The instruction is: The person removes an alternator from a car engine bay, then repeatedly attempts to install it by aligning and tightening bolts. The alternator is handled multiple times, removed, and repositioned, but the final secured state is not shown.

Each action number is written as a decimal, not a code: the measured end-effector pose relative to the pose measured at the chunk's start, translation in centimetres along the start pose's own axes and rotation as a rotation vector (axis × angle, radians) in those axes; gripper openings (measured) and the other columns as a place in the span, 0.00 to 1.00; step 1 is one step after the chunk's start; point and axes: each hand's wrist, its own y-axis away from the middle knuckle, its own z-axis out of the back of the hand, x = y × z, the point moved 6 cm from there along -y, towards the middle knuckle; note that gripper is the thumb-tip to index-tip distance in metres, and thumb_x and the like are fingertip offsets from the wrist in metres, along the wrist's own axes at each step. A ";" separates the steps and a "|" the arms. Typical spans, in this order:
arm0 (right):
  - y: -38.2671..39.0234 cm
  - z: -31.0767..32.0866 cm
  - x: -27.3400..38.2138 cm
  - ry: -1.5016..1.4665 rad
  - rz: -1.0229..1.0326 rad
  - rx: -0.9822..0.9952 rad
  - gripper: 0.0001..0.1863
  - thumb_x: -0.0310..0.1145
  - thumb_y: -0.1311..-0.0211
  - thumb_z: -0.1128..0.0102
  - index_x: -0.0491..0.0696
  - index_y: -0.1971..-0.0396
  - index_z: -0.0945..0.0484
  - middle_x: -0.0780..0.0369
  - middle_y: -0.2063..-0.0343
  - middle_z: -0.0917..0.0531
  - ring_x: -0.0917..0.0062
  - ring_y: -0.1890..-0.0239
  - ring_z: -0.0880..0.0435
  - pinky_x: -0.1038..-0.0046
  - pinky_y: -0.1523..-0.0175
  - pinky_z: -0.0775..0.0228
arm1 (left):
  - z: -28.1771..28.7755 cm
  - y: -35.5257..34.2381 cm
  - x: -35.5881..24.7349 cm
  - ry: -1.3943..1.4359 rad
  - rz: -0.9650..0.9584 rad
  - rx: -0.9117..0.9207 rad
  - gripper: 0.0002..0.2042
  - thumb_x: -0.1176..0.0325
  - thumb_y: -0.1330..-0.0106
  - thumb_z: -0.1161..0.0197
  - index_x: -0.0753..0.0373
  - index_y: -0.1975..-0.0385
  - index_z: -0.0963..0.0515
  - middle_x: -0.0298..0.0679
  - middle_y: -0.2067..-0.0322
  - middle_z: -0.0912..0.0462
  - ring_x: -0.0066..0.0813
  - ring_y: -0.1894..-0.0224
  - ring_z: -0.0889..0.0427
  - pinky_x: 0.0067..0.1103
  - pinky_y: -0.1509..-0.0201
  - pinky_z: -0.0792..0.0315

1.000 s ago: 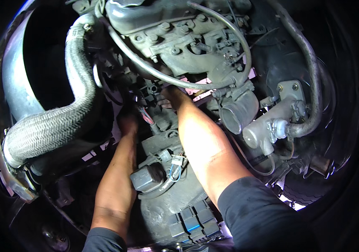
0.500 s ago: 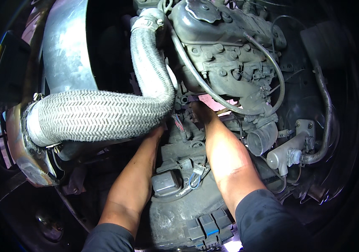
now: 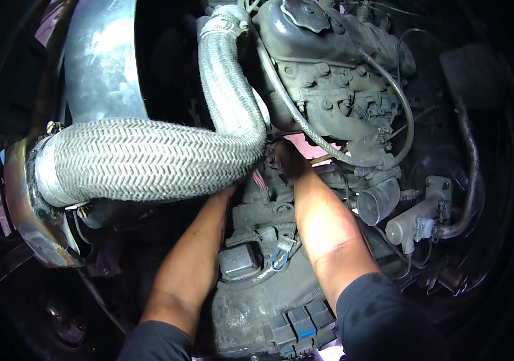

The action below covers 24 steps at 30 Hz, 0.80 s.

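Both my forearms reach deep into an engine bay. My left hand is hidden beneath a large braided hose (image 3: pixel 148 157); only the forearm runs up to it. My right hand (image 3: pixel 287 157) is down in shadow at a dark fitting below the engine block (image 3: pixel 323 84), just right of the hose's bend. Its fingers are curled, and what they hold, if anything, I cannot make out. A bundle of red wires (image 3: pixel 259 179) hangs just below that hand, and a thinner braided line (image 3: pixel 341 155) arcs over to its right.
A curved metal shroud (image 3: pixel 100 60) stands at upper left beside a rusty bracket (image 3: pixel 25 210). At right are an open metal elbow (image 3: pixel 377 201), a cylinder (image 3: pixel 404 231) with a pipe, and dark bodywork. Black relays (image 3: pixel 302 325) and a small box (image 3: pixel 239 262) sit between and beside my forearms.
The view has shifted, so the large hose and engine sit further right and the hose covers more of my left hand. My right hand stays at the spot below the engine, slightly moved.
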 end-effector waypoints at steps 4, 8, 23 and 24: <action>-0.5 0.3 -1.2 -0.058 -0.116 0.071 0.12 0.40 0.23 0.51 0.56 0.50 0.20 0.67 0.69 0.15 0.78 0.68 0.19 0.68 0.59 0.27 | 0.3 -0.1 -0.2 -0.027 -0.024 -0.005 0.25 0.53 0.26 0.37 0.56 0.33 0.24 0.50 0.40 0.17 0.47 0.36 0.19 0.36 0.34 0.27; -0.2 0.1 -1.1 -0.083 -0.110 0.058 0.11 0.40 0.22 0.51 0.55 0.51 0.20 0.67 0.69 0.15 0.78 0.68 0.19 0.68 0.59 0.27 | 0.4 0.0 -0.1 -0.056 -0.032 -0.007 0.23 0.54 0.25 0.38 0.57 0.35 0.23 0.50 0.42 0.17 0.47 0.38 0.19 0.37 0.36 0.27; 2.4 -1.4 0.3 0.159 0.048 0.178 0.12 0.34 0.23 0.45 0.44 0.49 0.20 0.57 0.65 0.12 0.71 0.74 0.14 0.68 0.70 0.24 | 0.8 -0.7 -0.1 -0.141 -0.052 0.015 0.18 0.54 0.24 0.40 0.58 0.42 0.20 0.50 0.49 0.14 0.47 0.45 0.15 0.39 0.43 0.23; 2.1 -1.5 0.5 0.188 0.061 0.173 0.12 0.33 0.24 0.45 0.43 0.49 0.19 0.56 0.64 0.12 0.70 0.72 0.13 0.67 0.69 0.23 | 0.9 -0.8 -0.2 -0.147 -0.052 0.018 0.18 0.54 0.24 0.40 0.58 0.43 0.20 0.50 0.49 0.14 0.48 0.46 0.15 0.39 0.44 0.23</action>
